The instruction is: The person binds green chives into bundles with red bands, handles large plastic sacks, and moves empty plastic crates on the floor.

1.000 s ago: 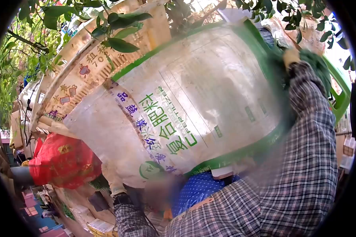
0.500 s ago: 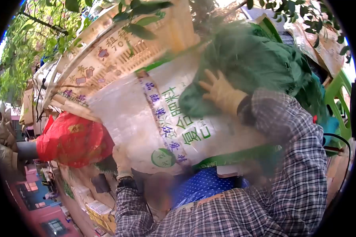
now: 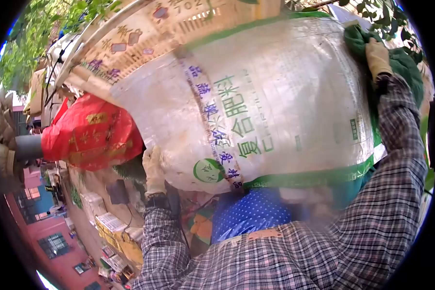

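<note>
A large white woven sack [image 3: 295, 111] with green borders and green Chinese lettering stretches across the middle of the view. Printed tape [image 3: 211, 116] with purple characters runs over it. My left hand [image 3: 153, 169], in a pale glove, grips the sack's lower left corner. At the upper right, my right hand [image 3: 378, 57], gloved too, is closed on a dark green cloth [image 3: 406, 72] beside the sack's far right end. Its fingertips are partly hidden in the cloth's folds.
A cream plastic basket [image 3: 145, 36] with slots and printing stands behind the sack. Left of it hangs a red bag [image 3: 94, 133] near a person's sleeve [image 3: 0, 159]. A blue dotted cloth [image 3: 249, 215] covers my lap. Leafy branches [image 3: 48, 48] hang above.
My right hand has moved right and up, drawing the green cloth off the sack to its right end. More of the sack's face shows. The left hand stays at the corner.
</note>
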### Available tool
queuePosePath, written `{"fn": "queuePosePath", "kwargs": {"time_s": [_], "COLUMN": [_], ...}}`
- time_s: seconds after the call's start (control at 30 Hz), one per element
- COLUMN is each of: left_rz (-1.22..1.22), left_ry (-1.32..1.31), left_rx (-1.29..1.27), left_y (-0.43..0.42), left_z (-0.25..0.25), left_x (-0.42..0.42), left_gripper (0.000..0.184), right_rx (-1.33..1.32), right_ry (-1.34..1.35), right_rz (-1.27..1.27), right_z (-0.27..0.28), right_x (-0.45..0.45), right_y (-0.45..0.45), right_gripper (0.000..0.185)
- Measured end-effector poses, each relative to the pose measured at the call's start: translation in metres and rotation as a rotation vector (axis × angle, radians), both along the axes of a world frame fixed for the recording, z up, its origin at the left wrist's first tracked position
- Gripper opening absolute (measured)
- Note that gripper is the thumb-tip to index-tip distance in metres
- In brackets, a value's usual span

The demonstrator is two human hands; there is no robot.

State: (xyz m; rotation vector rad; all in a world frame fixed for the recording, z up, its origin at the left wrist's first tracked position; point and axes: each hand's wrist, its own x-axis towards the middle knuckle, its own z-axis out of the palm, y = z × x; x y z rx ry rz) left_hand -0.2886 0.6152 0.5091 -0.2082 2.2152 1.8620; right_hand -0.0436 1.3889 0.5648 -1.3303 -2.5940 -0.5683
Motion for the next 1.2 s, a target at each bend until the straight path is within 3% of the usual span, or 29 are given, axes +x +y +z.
{"fn": "queuePosePath", "kwargs": {"time_s": [0.03,0.1,0.2,0.27,0.37,0.43,0.5,0.53,0.57,0.67,0.77,0.83,0.87,0.9,0.97,1.0,1.07,1.1,1.17,1.2], "left_rz": [0.022,0.043,-0.009,-0.022,-0.026,0.108,0.086,0.030,0.039,-0.021,0.085,0.132,0.172,0.208,-0.025,0.013,0.060,-0.016,0.057,0.059], "left_ry": [-0.025,-0.075,-0.103,-0.093,-0.083,-0.024,-0.004,0.049,0.065,0.154,0.022,0.073,0.086,0.096,0.095,0.124,0.150,0.101,0.094,0.159], "left_rx": [0.082,0.249,0.170,0.073,0.117,-0.029,0.115,0.163,0.225,0.358,0.105,0.188,0.161,0.137,-0.060,0.082,-0.023,-0.166,-0.169,-0.216], "left_y": [-0.004,-0.007,0.000,0.015,0.017,0.016,0.019,0.021,0.026,0.026,0.043,0.042,0.038,0.031,0.000,0.003,-0.003,-0.028,-0.034,-0.051], "left_z": [-0.006,-0.017,0.004,0.022,0.018,0.004,0.001,0.004,0.004,-0.005,0.025,0.022,0.021,0.020,0.011,0.011,0.025,0.025,0.043,0.034], "left_x": [-0.002,-0.007,-0.006,0.000,0.001,0.001,0.001,0.000,0.000,-0.008,-0.011,-0.017,-0.018,-0.018,-0.029,-0.022,-0.009,-0.013,-0.002,-0.005], "left_gripper": [0.016,0.018,0.032,0.037,0.035,0.031,0.029,0.027,0.026,0.025,0.025,0.024,0.024,0.024,0.026,0.020,0.018,0.026,0.027,0.028], "right_rx": [0.032,0.112,0.119,-0.131,-0.414,-0.570,-0.915,-0.964,-1.031,-1.009,-0.746,-0.679,-0.424,-0.344,-0.486,-0.514,-0.324,-0.176,-0.237,-0.199], "right_ry": [-0.175,-0.185,0.304,0.494,0.421,0.449,0.143,-0.038,-0.050,-0.171,-0.181,-0.251,-0.380,-0.461,-0.530,-0.509,-0.407,-0.353,-0.128,-0.118], "right_rz": [0.016,0.348,0.943,1.136,1.060,1.089,0.986,0.961,0.941,1.227,1.288,0.960,1.014,0.888,0.487,0.367,0.462,0.543,0.290,0.308], "right_z": [0.014,0.062,0.067,0.079,0.058,0.022,0.000,-0.004,-0.011,0.001,-0.014,-0.017,-0.021,-0.044,-0.022,-0.006,0.004,0.002,0.018,0.013], "right_x": [-0.007,-0.028,-0.088,-0.126,-0.189,-0.225,-0.229,-0.227,-0.225,-0.182,-0.137,-0.117,-0.105,-0.092,-0.051,-0.033,-0.012,-0.001,-0.011,-0.006], "right_y": [-0.013,-0.094,-0.208,-0.319,-0.439,-0.504,-0.548,-0.556,-0.559,-0.523,-0.474,-0.426,-0.391,-0.348,-0.271,-0.247,-0.222,-0.212,-0.207,-0.182], "right_gripper": [0.020,0.023,0.025,0.024,0.025,0.029,0.049,0.049,0.047,0.039,0.022,0.019,0.017,0.023,0.027,0.030,0.033,0.033,0.033,0.031]}}
